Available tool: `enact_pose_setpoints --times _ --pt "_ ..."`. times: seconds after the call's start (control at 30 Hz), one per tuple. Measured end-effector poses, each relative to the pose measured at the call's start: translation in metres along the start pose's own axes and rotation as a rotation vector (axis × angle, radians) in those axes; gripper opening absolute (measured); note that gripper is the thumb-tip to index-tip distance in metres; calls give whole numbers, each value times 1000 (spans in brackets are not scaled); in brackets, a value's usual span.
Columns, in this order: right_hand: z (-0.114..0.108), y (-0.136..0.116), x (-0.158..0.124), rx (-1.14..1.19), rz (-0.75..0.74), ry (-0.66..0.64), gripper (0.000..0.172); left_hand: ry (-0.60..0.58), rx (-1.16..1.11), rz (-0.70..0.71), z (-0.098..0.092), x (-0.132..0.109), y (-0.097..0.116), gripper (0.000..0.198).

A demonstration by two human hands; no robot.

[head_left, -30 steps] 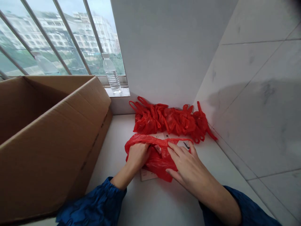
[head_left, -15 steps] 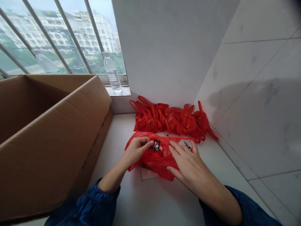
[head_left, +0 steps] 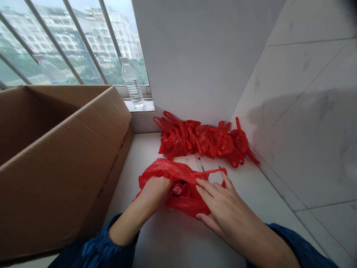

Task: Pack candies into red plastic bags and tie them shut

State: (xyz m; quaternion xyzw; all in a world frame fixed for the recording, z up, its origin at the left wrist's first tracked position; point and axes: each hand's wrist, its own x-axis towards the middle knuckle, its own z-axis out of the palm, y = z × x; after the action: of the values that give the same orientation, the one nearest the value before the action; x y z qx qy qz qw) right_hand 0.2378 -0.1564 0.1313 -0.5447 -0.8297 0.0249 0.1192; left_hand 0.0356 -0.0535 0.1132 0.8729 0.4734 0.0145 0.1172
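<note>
1. Just below mid-view, mouth open on the white tabletop: red plastic bag, with a pink wrapped piece inside.
2. Reaching in from 9 o'clock: left hand, fingers hidden, grip impossible to tell.
3. At 4 o'clock: right hand, wide, fingers spread against the rim, thumb well apart.
4. Near 12 o'clock: pale booklet, pen.
5. Farther, at 1: bunched red bags.
6. At 9–10: open cardboard box.
7. At 11: clear bottle, upright on the sill.

The handled bag and bunched bags are red, box brown, sleeves blue, tiles grey-veined white.
</note>
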Motion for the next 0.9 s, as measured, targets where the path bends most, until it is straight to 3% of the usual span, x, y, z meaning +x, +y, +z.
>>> enact_pose_setpoints --times 0.1,0.2,0.27,0.33,0.47,0.57,0.63,0.7,0.8,0.9 --pt "-6 4 0 -14 -45 103 46 -63 92 4 -21 -16 3 12" --pt "-19 14 1 -51 -52 290 39 64 231 -79 -40 -34 -5 11" --pt "-26 23 2 -107 15 413 38 171 297 -177 -47 -42 -15 33" --pt "-27 34 3 -172 113 461 42 165 292 -282 -49 -45 -25 57" --pt "-16 51 5 -286 274 344 50 -44 191 -402 -50 -41 -36 79" --pt "-13 57 10 -230 300 205 26 -111 181 -418 -50 -41 -40 75" --pt "-20 59 13 -80 296 181 23 -80 164 -369 -51 -44 -46 71" --pt "-33 61 14 144 274 214 23 61 107 -286 -53 -49 -51 67" --pt "-52 65 13 534 152 308 21 445 -26 -201 -63 -55 -50 59" --pt "-58 65 21 880 41 515 19 798 -244 -195 -78 -56 -33 54"
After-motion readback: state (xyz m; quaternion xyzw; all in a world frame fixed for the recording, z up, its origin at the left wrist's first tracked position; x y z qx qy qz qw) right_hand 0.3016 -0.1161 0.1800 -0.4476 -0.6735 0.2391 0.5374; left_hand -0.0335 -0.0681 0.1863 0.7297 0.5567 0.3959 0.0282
